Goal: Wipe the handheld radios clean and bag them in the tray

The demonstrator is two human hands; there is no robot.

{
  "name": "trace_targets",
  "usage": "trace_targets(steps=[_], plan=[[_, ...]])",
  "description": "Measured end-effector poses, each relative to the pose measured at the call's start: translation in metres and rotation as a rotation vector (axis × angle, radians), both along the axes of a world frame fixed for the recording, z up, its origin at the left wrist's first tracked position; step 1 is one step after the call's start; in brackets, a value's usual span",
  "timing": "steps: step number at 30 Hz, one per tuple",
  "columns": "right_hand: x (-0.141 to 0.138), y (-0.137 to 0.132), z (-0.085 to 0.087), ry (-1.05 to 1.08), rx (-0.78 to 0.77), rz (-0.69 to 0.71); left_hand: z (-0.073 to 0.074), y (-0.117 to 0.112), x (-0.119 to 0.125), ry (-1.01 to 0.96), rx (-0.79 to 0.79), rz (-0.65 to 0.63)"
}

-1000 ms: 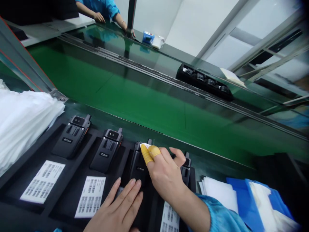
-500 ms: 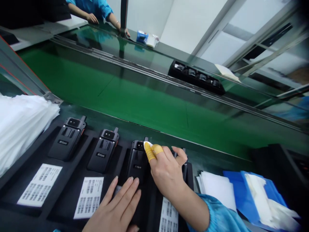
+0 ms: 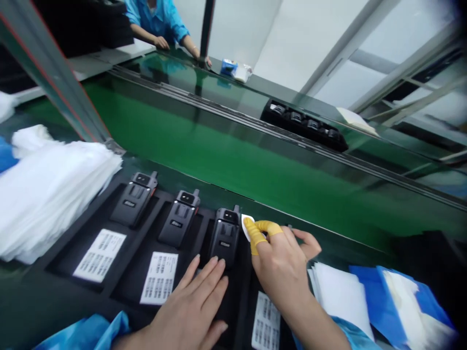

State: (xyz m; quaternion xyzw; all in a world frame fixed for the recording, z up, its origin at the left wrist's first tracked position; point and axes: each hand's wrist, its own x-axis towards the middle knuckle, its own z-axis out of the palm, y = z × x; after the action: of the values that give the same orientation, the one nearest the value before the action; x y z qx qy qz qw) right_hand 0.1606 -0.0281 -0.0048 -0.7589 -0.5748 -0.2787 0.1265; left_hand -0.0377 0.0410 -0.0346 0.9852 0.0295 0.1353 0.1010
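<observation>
My left hand [image 3: 191, 306] lies flat, fingers stretched, over the lower end of a black handheld radio [image 3: 224, 238] with a camera and a stub antenna. Yellow finger cots cover two fingers of my right hand [image 3: 280, 255], which pinches a small white wipe [image 3: 245, 223] just right of that radio's top. Two similar radios, one at far left [image 3: 134, 200] and one in the middle [image 3: 178, 219], rest in slots of a black foam tray [image 3: 118, 287]. Barcode label sheets [image 3: 100, 255] lie below them. My right hand mostly hides another slot.
A stack of white sheets or bags [image 3: 62, 189] stands at the left. At right are folded white cloths [image 3: 339, 291] and blue packaging [image 3: 379, 296]. Beyond the green conveyor belt [image 3: 219, 155] sit a black tray of devices [image 3: 304, 126] and a co-worker in blue [image 3: 156, 24].
My right hand has moved the white wipe off the third radio's camera area to its right side. My left hand stays flat. The whole view has shifted, showing more at the left.
</observation>
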Motion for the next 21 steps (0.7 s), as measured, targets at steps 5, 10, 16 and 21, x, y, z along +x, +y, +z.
trace_targets(steps=[5, 10, 16, 21], plan=[[-0.033, 0.023, 0.006, 0.082, -0.013, 0.154, 0.009, 0.007, -0.028, -0.048, 0.046, 0.089], [-0.059, 0.05, -0.003, 0.057, -0.057, 0.295, 0.007, 0.032, -0.055, -0.004, 0.137, 0.244], [-0.08, 0.074, -0.015, 0.014, -0.087, 0.374, -0.004, 0.045, -0.056, -0.007, 0.183, 0.264], [-0.082, 0.072, -0.018, -0.012, -0.123, 0.348, -0.008, 0.044, -0.054, 0.011, 0.169, 0.255]])
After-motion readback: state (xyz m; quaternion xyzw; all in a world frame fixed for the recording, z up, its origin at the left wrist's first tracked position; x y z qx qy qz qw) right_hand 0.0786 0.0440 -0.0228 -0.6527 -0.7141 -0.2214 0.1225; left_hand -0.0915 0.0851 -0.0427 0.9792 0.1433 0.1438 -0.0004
